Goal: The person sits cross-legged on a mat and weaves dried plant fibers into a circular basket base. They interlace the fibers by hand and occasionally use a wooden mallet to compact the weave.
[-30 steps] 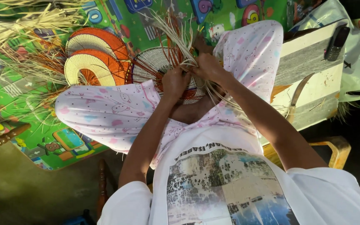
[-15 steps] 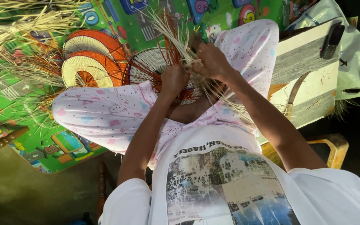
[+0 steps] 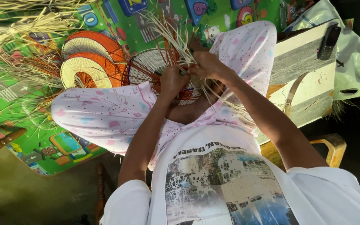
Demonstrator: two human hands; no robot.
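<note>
Woven basket disc [image 3: 155, 68], cream with rust-red bands and still unfinished, rests on the seated person's lap between the knees, above the green play mat [image 3: 63, 143]. Long pale straw strands [image 3: 169, 35] fan out from its working edge toward the mat.

Left hand [image 3: 172, 80]: closed down over the near edge of the disc, fingers curled and pressing the weave; whether a single strand is pinched beneath them cannot be told.

Right hand [image 3: 207, 66]: fingers drawn together in a tight grip on a bunch of strands just beside the left hand, the two hands nearly touching.

Change over the last second: the right hand has edged slightly closer to the left and the fan of loose strands has shifted with it, while the disc itself has stayed in the same place on the lap. Judged from this, a stitch is being pulled snug along the rim and the coil is advancing only a little at a time.

Surroundings: two finished fan-shaped woven pieces [image 3: 86, 62] lie just left of the disc; loose straw bundles [image 3: 17, 29] lie at the mat's far left; a dark handset [image 3: 328, 41] sits on a painted wooden box [image 3: 309, 83] at right.
</note>
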